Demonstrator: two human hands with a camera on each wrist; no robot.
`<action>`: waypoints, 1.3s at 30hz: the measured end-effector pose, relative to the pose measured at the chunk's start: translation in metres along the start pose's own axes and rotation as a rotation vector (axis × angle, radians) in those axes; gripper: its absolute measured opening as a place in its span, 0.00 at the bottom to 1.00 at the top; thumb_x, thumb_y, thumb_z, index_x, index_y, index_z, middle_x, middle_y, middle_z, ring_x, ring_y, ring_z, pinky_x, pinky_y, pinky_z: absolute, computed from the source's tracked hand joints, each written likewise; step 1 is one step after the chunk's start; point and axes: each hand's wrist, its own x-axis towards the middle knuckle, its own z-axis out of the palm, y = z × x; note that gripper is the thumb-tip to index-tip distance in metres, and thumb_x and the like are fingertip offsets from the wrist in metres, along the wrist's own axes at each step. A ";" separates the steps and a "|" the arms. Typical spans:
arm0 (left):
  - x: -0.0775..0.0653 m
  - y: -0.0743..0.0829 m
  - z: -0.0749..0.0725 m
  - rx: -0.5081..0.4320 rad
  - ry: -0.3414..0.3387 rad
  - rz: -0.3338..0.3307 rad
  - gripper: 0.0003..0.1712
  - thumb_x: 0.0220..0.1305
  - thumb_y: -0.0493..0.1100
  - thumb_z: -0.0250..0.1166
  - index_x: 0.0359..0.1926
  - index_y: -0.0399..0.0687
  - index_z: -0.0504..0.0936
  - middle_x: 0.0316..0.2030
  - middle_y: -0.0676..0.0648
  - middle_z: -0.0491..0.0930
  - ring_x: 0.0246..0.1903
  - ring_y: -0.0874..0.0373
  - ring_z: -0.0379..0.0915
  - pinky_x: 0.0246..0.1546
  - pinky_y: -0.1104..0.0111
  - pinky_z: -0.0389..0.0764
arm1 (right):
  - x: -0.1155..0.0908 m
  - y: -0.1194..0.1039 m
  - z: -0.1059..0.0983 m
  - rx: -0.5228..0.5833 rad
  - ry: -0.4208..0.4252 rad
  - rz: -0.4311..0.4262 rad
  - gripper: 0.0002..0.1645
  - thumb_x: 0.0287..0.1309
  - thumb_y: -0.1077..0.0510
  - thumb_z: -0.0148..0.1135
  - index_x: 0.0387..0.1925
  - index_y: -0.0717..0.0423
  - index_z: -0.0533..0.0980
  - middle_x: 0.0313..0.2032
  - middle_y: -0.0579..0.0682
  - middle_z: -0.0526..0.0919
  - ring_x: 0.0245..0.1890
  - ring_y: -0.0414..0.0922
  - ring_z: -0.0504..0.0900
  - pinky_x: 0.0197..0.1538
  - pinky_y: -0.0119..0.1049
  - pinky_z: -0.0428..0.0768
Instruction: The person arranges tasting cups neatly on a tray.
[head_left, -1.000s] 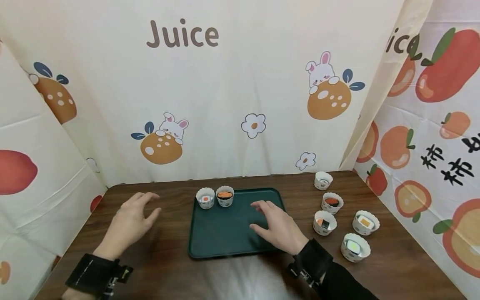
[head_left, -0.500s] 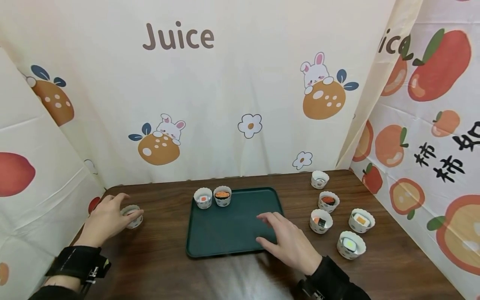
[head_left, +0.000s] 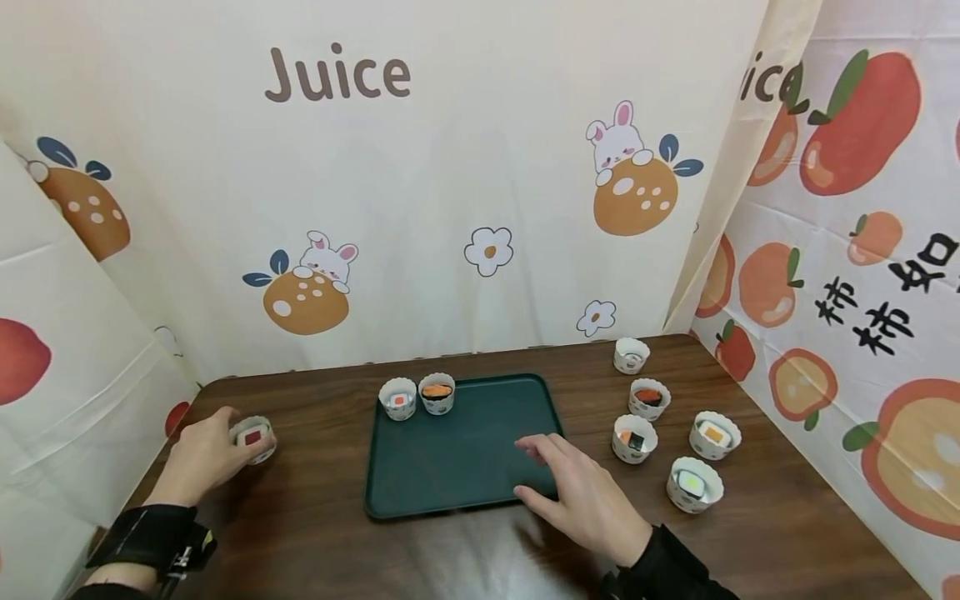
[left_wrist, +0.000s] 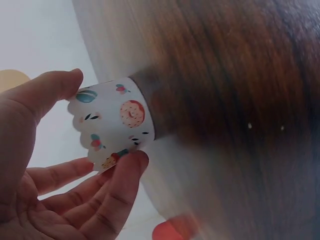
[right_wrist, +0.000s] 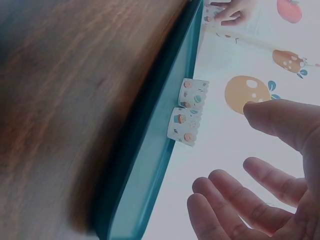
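Note:
At the table's left, my left hand [head_left: 204, 457] grips a scalloped paper cup [head_left: 258, 448] by its sides; a sushi piece with a dark red top sits inside. The left wrist view shows the thumb and fingers on opposite sides of the printed cup [left_wrist: 112, 117]. My right hand [head_left: 581, 492] hovers over the right edge of the dark green tray [head_left: 457, 454], fingers apart and holding nothing. Two cups stand at the tray's back left corner: one [head_left: 397, 400] with a white and orange sushi piece, the other [head_left: 437, 393] with an orange-topped one.
Several more paper cups stand on the right of the wooden table [head_left: 315, 500], such as one with a yellow-green sushi piece [head_left: 694, 486] and one farther back [head_left: 632, 356]. A printed curtain [head_left: 420, 183] hangs behind the table and along both sides.
My left hand has moved left and down to the paper cup and now grips it. The right hand has shifted slightly toward the tray's right edge. The head view has turned a little.

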 end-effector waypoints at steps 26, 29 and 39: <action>-0.013 0.041 -0.001 -0.094 0.107 0.088 0.40 0.63 0.55 0.78 0.59 0.27 0.74 0.41 0.29 0.82 0.33 0.44 0.77 0.25 0.63 0.75 | -0.008 0.008 0.002 -0.013 0.022 0.010 0.29 0.70 0.47 0.72 0.68 0.42 0.75 0.58 0.45 0.84 0.53 0.43 0.85 0.51 0.36 0.84; -0.017 0.055 -0.001 -0.099 0.120 0.127 0.39 0.62 0.53 0.79 0.60 0.29 0.75 0.40 0.31 0.84 0.33 0.46 0.78 0.25 0.64 0.75 | -0.008 0.009 0.002 -0.012 0.020 0.012 0.29 0.70 0.46 0.72 0.69 0.41 0.75 0.58 0.45 0.84 0.54 0.43 0.85 0.52 0.36 0.84; -0.034 0.104 -0.003 -0.143 0.165 0.290 0.33 0.57 0.47 0.83 0.57 0.35 0.80 0.42 0.38 0.87 0.36 0.50 0.81 0.31 0.60 0.83 | -0.007 0.011 0.000 0.006 0.012 0.017 0.28 0.71 0.44 0.70 0.68 0.41 0.75 0.57 0.46 0.84 0.54 0.45 0.86 0.53 0.37 0.84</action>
